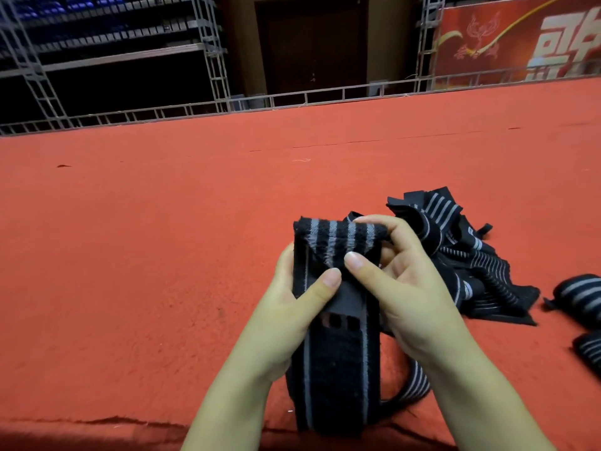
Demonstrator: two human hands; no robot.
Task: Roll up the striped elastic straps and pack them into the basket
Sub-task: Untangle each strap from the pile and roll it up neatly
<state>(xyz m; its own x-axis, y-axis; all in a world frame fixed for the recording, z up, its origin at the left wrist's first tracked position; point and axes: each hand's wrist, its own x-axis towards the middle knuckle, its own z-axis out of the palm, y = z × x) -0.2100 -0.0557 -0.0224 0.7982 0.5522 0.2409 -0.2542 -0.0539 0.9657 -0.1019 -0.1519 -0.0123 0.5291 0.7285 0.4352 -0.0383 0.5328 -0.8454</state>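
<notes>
I see my left hand (294, 297) reaching up from the lower edge, its thumb laid across the near face of the black striped strap (335, 362) and its fingers curled behind it, out of sight, so it grips the strap's left side. The strap's folded top end sits just above both thumbs, and its length hangs down between my wrists past the frame's lower edge. My right hand (406, 288) pinches that folded end, forefinger over the top, thumb pressing the front beside the left thumb. Just beyond the right fingers lies a loose pile of straps (481, 258) on the red carpet (162, 222). Farther right, two rolled straps (582, 297) are cut off by the frame edge.
</notes>
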